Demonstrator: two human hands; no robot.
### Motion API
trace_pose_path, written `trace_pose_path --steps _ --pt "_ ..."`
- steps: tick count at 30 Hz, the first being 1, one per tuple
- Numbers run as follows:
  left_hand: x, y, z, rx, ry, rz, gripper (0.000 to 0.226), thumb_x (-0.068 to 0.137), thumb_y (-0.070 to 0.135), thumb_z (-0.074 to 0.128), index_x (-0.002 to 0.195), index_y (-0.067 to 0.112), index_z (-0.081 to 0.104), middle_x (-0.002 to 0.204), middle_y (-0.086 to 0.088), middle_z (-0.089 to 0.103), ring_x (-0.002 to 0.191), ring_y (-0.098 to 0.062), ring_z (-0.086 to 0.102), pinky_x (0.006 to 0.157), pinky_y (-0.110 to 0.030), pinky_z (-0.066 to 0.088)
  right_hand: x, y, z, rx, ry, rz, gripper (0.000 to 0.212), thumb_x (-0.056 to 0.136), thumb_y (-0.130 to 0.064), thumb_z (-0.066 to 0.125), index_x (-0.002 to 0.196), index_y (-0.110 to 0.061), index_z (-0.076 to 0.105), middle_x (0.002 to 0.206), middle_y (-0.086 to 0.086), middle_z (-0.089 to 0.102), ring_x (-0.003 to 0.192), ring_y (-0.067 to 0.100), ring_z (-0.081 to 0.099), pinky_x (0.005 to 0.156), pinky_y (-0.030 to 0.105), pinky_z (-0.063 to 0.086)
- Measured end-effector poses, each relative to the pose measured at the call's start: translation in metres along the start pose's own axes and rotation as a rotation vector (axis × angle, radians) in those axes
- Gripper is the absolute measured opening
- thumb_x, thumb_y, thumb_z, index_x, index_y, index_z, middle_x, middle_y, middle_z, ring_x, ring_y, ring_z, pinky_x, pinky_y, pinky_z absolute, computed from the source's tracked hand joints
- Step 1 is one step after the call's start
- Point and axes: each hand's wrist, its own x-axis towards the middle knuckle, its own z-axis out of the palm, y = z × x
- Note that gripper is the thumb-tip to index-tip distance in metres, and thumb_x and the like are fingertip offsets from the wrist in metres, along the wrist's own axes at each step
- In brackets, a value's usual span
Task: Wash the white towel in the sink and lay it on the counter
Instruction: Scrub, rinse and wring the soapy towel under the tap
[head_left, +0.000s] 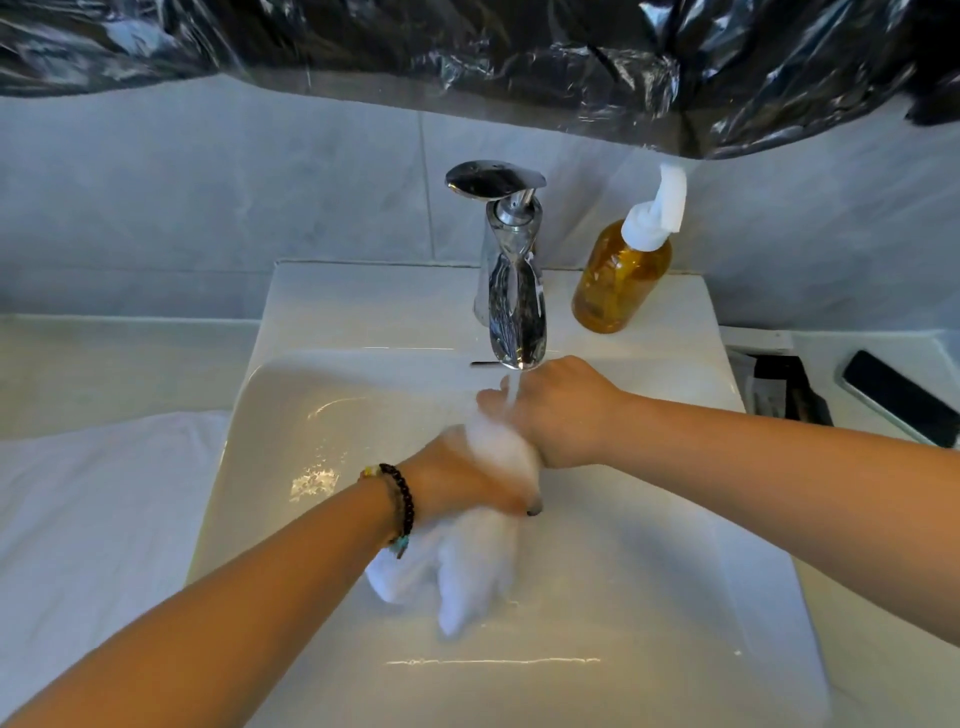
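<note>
White and sodden, the towel (478, 545) hangs bunched over the basin of the sink (322, 332), held between both hands just below the chrome faucet (514, 291). The left hand (462, 478) comes in from the lower left with its forearm slanting up across the sink's near rim; its fingers are curled round the middle of the towel, thumb tip showing at the right side of the wad, and a dark beaded bracelet (400, 506) sits at the wrist. The right hand (561, 410) reaches in from the right, forearm nearly level, back of the hand up, its fingers wrapped over the towel's upper end right under the spout. A thin stream of water (511, 387) falls onto that end.

The right hand's fingertips are hidden behind the cloth and blurred by the water, so only the knuckles read clearly. The towel's lower end is smeared by motion, its edges hard to trace. An amber soap bottle (621, 275) stands on the sink ledge beside the faucet. On the surface at far right lies a dark phone (898, 397), partly cut off.
</note>
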Motion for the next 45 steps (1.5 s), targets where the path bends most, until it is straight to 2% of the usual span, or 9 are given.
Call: trace_pose_path --steps 5,10,14,21,25,28,34,40,45 --pt "0.008 0.015 0.012 0.534 0.207 -0.026 0.035 0.072 0.029 0.077 0.093 0.02 0.049 0.079 0.003 0.055 0.07 -0.013 0.056 0.061 -0.025 0.05 0.012 -0.007 -0.024 0.0 -0.436 0.114 0.036 0.088 -0.028 0.058 0.123 -0.021 0.05 0.113 0.001 0.057 0.103 0.026 0.059 0.068 0.029 0.036" --pt "0.01 0.005 0.017 0.391 0.26 -0.027 0.034 0.069 0.036 0.076 0.096 0.02 0.063 0.088 0.0 0.065 0.082 -0.018 0.064 0.067 -0.029 0.053 0.025 -0.003 -0.035 0.155 -0.82 0.144 0.023 0.078 -0.012 0.065 0.061 -0.017 0.05 0.057 -0.002 0.048 0.058 0.018 0.048 0.048 0.017 0.038" --pt "0.002 0.001 0.0 -0.012 0.21 -0.087 0.047 0.05 0.034 0.081 0.093 0.018 0.071 0.09 -0.003 0.074 0.083 -0.019 0.07 0.076 -0.037 0.059 0.012 0.017 -0.037 0.709 -0.744 0.278 0.029 0.07 -0.003 0.07 0.059 -0.021 0.05 0.044 -0.007 0.052 0.046 0.013 0.051 0.05 0.02 0.04" --pt "-0.008 -0.034 -0.002 -0.763 -0.228 -0.045 0.074 0.056 0.008 0.08 0.125 -0.001 0.054 0.101 -0.025 0.068 0.089 -0.034 0.066 0.087 -0.046 0.05 -0.023 0.024 0.003 1.92 -0.396 0.328 0.086 0.058 -0.037 0.089 0.133 -0.013 0.054 0.13 0.01 0.062 0.12 0.027 0.057 0.1 0.037 0.047" --pt "-0.008 -0.03 0.013 -0.772 -0.274 -0.099 0.052 0.057 0.011 0.075 0.107 0.005 0.065 0.088 -0.013 0.071 0.071 -0.024 0.069 0.067 -0.034 0.057 -0.002 -0.015 0.005 2.193 -0.113 0.346 0.051 0.069 -0.013 0.073 0.118 -0.004 0.062 0.125 0.015 0.065 0.12 0.032 0.06 0.097 0.044 0.051" --pt "-0.009 -0.023 0.025 -0.609 -0.021 -0.091 0.036 0.052 0.012 0.08 0.087 0.012 0.073 0.078 -0.009 0.07 0.068 -0.022 0.069 0.065 -0.034 0.057 0.005 -0.019 -0.003 2.175 -0.042 0.49 0.007 0.076 -0.003 0.07 0.081 -0.007 0.074 0.09 0.016 0.072 0.087 0.03 0.07 0.079 0.039 0.059" --pt "-0.005 -0.017 0.052 -0.443 0.446 -0.13 0.016 0.067 0.005 0.076 0.079 0.011 0.067 0.078 -0.014 0.072 0.067 -0.022 0.07 0.064 -0.038 0.059 0.02 -0.033 -0.011 1.906 0.092 0.771 0.028 0.087 -0.02 0.07 0.065 -0.005 0.062 0.062 0.012 0.063 0.058 0.025 0.061 0.062 0.032 0.054" --pt "0.007 -0.018 0.058 -0.282 0.569 -0.09 0.033 0.058 0.038 0.061 0.081 0.014 0.062 0.068 0.0 0.064 0.062 -0.013 0.063 0.049 -0.018 0.046 0.035 -0.044 -0.024 1.537 0.111 1.091 0.022 0.08 -0.017 0.063 0.059 -0.013 0.06 0.039 -0.007 0.056 0.038 0.006 0.057 0.044 0.013 0.044" --pt "0.012 -0.004 0.049 -0.48 0.602 -0.112 0.034 0.056 0.037 0.065 0.079 0.012 0.067 0.071 -0.006 0.071 0.072 -0.026 0.069 0.06 -0.034 0.053 0.031 -0.037 -0.031 1.34 0.229 1.02 0.027 0.084 -0.045 0.066 0.091 -0.019 0.065 0.094 0.001 0.071 0.094 0.023 0.065 0.09 0.037 0.051"
